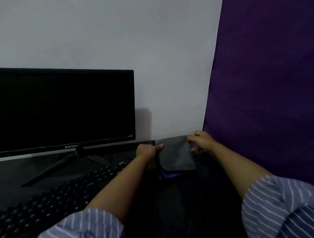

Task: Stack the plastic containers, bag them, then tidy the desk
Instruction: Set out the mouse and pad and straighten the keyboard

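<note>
**Dim room, soft detail, bowed edges**

The view is dim and underexposed, with a cool grey cast. The wall (103, 28) is the brightest area, evenly lit with no hot spot. The monitor (58, 114) screen is pure black with only a thin glint along its lower bezel, and it throws a soft shadow on the wall to its right. The desk (4, 181) and keyboard (50, 200) sink into near-black, keys barely separated. The dark area between the forearms shows no detail. Detail is soft and smeared throughout. Wide-angle distortion bends the curtain (278, 91) edge and tilts the monitor.
</note>
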Available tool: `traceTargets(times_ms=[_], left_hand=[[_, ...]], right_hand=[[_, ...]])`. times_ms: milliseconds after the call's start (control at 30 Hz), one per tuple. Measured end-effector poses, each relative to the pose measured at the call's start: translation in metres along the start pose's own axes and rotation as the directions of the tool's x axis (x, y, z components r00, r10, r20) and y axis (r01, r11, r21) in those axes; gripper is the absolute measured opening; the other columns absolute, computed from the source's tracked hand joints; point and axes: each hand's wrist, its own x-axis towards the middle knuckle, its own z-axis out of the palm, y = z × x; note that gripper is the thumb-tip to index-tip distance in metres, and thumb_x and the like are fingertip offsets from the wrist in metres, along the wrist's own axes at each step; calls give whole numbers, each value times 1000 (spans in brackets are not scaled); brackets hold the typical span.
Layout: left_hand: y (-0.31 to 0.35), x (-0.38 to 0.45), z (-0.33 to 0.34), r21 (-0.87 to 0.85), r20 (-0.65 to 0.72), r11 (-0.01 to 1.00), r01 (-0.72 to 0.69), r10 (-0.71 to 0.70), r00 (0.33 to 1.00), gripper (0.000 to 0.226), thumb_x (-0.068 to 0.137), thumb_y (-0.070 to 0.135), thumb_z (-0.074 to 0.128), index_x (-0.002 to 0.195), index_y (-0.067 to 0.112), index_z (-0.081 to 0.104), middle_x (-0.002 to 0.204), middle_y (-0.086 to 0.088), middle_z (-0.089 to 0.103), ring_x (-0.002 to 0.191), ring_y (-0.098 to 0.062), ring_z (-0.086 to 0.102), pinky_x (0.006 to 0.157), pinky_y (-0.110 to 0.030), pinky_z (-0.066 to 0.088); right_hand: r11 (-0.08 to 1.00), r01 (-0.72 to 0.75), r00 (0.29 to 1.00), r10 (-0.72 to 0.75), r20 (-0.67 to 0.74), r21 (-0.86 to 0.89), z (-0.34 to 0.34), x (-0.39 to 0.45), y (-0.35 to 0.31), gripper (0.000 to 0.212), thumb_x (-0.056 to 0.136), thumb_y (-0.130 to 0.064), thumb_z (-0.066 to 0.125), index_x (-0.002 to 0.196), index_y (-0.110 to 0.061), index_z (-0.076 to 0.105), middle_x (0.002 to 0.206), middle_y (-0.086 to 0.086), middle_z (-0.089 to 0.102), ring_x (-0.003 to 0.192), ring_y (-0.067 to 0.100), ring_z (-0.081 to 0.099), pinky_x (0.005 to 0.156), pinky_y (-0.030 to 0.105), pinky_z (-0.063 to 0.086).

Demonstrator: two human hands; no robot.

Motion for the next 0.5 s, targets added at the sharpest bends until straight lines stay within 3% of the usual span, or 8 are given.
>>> traceTargets(times_ms=[67, 200, 267, 400, 500], left_hand=[[-4, 11, 1, 96, -47, 995, -24, 29, 999, 56, 71, 15, 84, 111, -16, 59, 116, -33, 61, 107, -42, 63, 92, -53, 52], [-8, 31, -1, 365, -84, 926, -90, 129, 988, 35, 73, 20, 82, 90, -5, 66, 112, -26, 67, 105, -35, 65, 87, -40, 53], [-12, 38, -3, 467, -73, 877, -110, 162, 984, 41, 75, 23, 80, 100, -7, 66, 111, -24, 68, 105, -33, 65, 86, -37, 52], [-18, 45, -6, 595, -73, 793, -130, 214, 974, 42, 78, 29, 77, 104, 0, 60, 114, -17, 66, 108, -30, 62, 89, -34, 48], [-20, 50, -8, 660, -65, 737, -144, 247, 967, 46, 79, 31, 76, 112, 5, 58, 116, -12, 65, 109, -27, 60, 91, -33, 46]], right_hand=[[1000, -22, 1000, 22, -2, -17, 6, 12, 6, 9, 88, -18, 65, 85, -15, 57, 87, 7, 62, 53, 17, 59, 44, 20, 44], [998, -54, 999, 54, -8, -28, 17, 32, 15, 9, 88, -13, 66, 88, -12, 57, 88, 9, 60, 52, 15, 58, 40, 18, 47], [997, -47, 999, 47, -13, -54, 22, 41, 19, 9, 87, -11, 66, 90, -10, 57, 85, 8, 60, 52, 15, 58, 39, 19, 48], [987, -14, 999, 6, -50, -158, 33, 55, 26, 10, 85, -14, 69, 83, -17, 60, 86, 8, 64, 53, 17, 57, 48, 22, 47], [975, 15, 996, -34, -80, -221, 41, 61, 33, 8, 83, -18, 72, 84, -17, 64, 95, 8, 70, 74, 21, 64, 67, 30, 55]])
